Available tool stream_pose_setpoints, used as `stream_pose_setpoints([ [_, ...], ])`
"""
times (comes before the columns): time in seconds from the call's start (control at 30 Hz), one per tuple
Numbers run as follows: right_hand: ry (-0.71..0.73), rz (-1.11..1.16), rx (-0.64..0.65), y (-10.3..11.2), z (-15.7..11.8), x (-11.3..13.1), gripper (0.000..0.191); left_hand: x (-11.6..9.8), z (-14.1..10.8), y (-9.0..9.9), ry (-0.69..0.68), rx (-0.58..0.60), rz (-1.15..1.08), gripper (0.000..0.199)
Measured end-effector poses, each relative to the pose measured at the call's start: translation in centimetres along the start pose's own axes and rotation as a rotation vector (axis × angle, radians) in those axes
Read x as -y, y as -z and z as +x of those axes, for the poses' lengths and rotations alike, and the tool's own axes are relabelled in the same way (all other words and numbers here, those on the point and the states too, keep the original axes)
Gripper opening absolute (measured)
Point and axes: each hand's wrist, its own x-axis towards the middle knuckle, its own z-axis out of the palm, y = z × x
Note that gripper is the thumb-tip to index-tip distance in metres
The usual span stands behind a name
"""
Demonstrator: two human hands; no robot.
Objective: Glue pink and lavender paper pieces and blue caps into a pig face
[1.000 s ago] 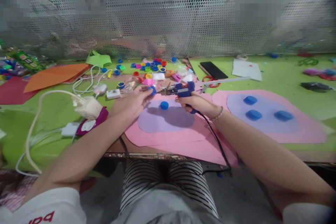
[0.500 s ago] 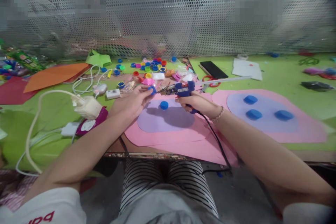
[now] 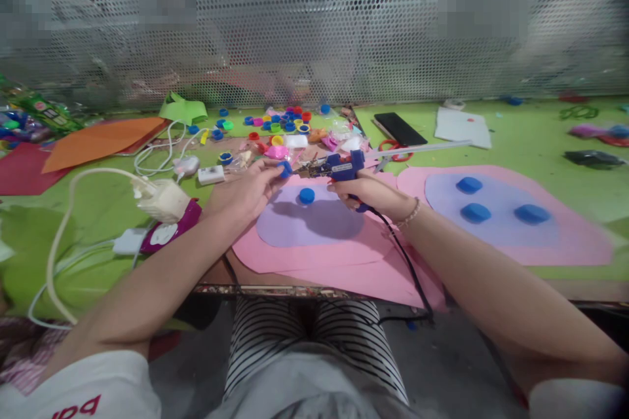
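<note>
Between thumb and fingers, my left hand pinches a blue bottle cap. My right hand is wrapped round the handle of a blue hot glue gun, a long clear glue stick sticking out of its back. The gun's nozzle points left and is close to the held cap; whether they touch I cannot tell. Below lies a purple paper shape on pink paper, with one blue cap on it. To the right, another purple shape on pink paper carries three blue caps.
Loose colourful caps lie at the back, near red scissors and a black phone. On the left are a white plug with cables and orange paper. The glue gun's black cord hangs over the front edge.
The blue cap in my left hand has turned slightly and shows more of its side. My right hand and the glue gun stay almost where they were.
</note>
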Motion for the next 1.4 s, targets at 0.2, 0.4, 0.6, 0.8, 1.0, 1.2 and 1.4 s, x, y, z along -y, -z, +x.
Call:
stream_pose_setpoints([
  [0.2,-0.001,0.029,-0.011,-0.13,-0.09,0.05,0.032,-0.18,-0.12,-0.23,0.000,0.002,0.024,0.014],
  [0.4,0.015,0.017,-0.010,-0.02,0.00,-0.09,0.032,-0.10,-0.03,-0.16,-0.007,0.009,0.027,0.015],
  [0.6,0.030,0.005,-0.002,-0.02,-0.04,-0.08,0.034,-0.07,-0.12,-0.25,-0.013,0.007,0.031,0.015],
  [0.8,0.040,-0.007,-0.004,0.03,-0.12,-0.07,0.034,-0.13,-0.22,-0.36,-0.013,0.004,0.058,0.015],
  [1.0,0.030,0.059,-0.010,0.03,-0.04,-0.16,0.029,-0.14,-0.20,-0.46,-0.019,0.015,0.055,0.015],
  [1.2,0.002,0.095,-0.019,-0.19,-0.22,0.36,0.028,-0.34,-0.45,-0.80,0.000,-0.003,0.076,0.017],
  [1.4,0.002,0.096,-0.033,-0.18,-0.26,0.42,0.024,-0.34,-0.45,-0.81,-0.007,0.013,0.083,0.016],
])
